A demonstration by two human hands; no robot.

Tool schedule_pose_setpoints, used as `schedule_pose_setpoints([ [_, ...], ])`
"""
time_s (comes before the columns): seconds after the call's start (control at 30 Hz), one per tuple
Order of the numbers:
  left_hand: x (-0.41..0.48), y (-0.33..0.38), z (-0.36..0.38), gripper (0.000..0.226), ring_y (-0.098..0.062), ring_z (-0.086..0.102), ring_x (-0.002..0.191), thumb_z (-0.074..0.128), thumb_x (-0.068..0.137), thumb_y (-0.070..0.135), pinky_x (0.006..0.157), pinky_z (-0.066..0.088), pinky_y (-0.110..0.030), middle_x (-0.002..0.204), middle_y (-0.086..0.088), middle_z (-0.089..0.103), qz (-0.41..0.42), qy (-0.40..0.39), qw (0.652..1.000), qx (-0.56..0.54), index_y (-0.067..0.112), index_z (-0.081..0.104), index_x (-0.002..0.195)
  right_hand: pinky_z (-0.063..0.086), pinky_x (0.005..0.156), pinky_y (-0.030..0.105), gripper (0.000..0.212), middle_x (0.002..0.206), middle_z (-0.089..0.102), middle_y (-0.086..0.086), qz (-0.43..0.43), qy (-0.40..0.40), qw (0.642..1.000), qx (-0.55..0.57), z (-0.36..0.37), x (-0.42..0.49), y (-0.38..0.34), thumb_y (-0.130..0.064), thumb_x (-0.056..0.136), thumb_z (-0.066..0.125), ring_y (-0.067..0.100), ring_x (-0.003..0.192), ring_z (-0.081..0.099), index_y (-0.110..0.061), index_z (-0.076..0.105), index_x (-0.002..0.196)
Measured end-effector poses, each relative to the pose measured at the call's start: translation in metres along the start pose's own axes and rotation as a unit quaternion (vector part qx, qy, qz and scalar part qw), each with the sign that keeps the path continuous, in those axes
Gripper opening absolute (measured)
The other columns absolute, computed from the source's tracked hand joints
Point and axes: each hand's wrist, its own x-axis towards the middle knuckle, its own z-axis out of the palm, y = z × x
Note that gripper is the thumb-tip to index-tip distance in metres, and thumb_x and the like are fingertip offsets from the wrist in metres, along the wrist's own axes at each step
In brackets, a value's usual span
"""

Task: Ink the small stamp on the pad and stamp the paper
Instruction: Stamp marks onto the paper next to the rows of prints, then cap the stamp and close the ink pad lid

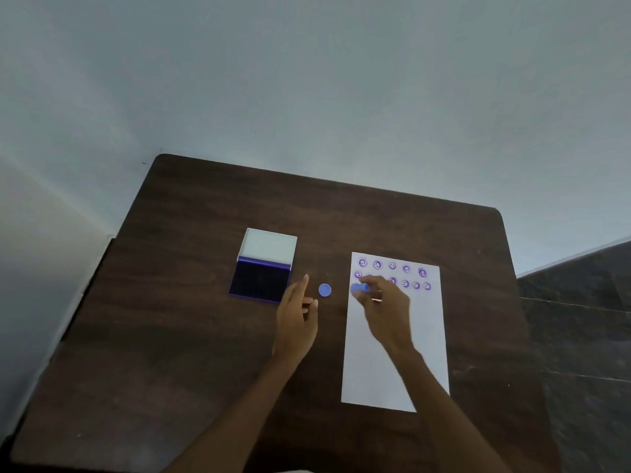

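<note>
A white sheet of paper (pixel 396 363) lies on the right half of the dark table, with two rows of several purple round prints near its far end. My right hand (pixel 386 308) pinches the small blue stamp (pixel 359 288) over the paper's left edge, just below the second row. The open ink pad (pixel 261 280), with dark purple ink and a raised white lid, sits to the left. My left hand (pixel 297 319) hovers beside the pad's near right corner, fingers loosely apart and holding nothing. A small blue round cap (pixel 324 290) lies between the two hands.
The dark wooden table (pixel 191 353) stands against a pale wall, with its left edge close to a corner. A dark tiled floor (pixel 580 336) shows past the table's right edge.
</note>
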Motion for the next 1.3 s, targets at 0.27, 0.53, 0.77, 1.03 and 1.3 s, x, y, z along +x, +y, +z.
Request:
schedule_pose_setpoints([
  [0.27,0.009,0.005,0.003,0.051,-0.018,0.054,0.131,0.06,0.098,0.009,0.109,0.043,-0.029,0.143,-0.005,0.058,-0.057,-0.014,0.998,-0.016,0.014,0.046,0.146,0.033,0.087,0.017,0.025,0.109,0.067,0.016,0.072,-0.121,0.989,-0.038,0.058,0.017,-0.005,-0.016,0.088,0.065,0.017,0.092,0.057,-0.001,0.063,0.108],
  [0.53,0.014,0.008,0.004,0.056,-0.018,0.058,0.125,0.061,0.098,0.017,0.105,0.041,-0.023,0.138,-0.006,0.061,-0.055,-0.053,0.997,0.005,0.017,0.04,0.15,0.03,0.09,0.016,0.029,0.116,0.064,0.015,0.101,-0.16,0.98,-0.064,0.068,0.021,0.003,-0.018,0.089,0.064,0.023,0.101,0.057,-0.002,0.059,0.113],
  [0.77,0.013,0.009,0.004,0.057,-0.017,0.06,0.121,0.061,0.099,0.017,0.099,0.038,-0.016,0.136,-0.005,0.063,-0.073,-0.059,0.996,-0.001,0.018,0.04,0.151,0.032,0.094,0.018,0.032,0.12,0.062,0.015,0.093,-0.171,0.978,-0.071,0.069,0.018,0.005,-0.017,0.09,0.063,0.024,0.106,0.057,-0.002,0.057,0.117],
  [1.03,0.013,0.009,0.003,0.057,-0.015,0.059,0.123,0.06,0.099,0.019,0.095,0.031,-0.007,0.138,-0.004,0.061,-0.08,-0.069,0.994,0.002,0.019,0.038,0.151,0.03,0.106,0.025,0.041,0.133,0.053,0.016,0.132,-0.219,0.964,-0.073,0.075,0.015,0.006,-0.015,0.091,0.06,0.026,0.118,0.051,-0.001,0.049,0.127],
  [1.3,0.012,0.008,0.002,0.057,-0.015,0.058,0.125,0.061,0.099,0.015,0.094,0.03,-0.006,0.139,-0.004,0.061,-0.085,-0.072,0.994,-0.001,0.019,0.038,0.151,0.032,0.104,0.024,0.04,0.131,0.056,0.013,0.096,-0.21,0.967,-0.107,0.074,0.018,0.006,-0.018,0.09,0.062,0.024,0.116,0.053,-0.005,0.052,0.127],
])
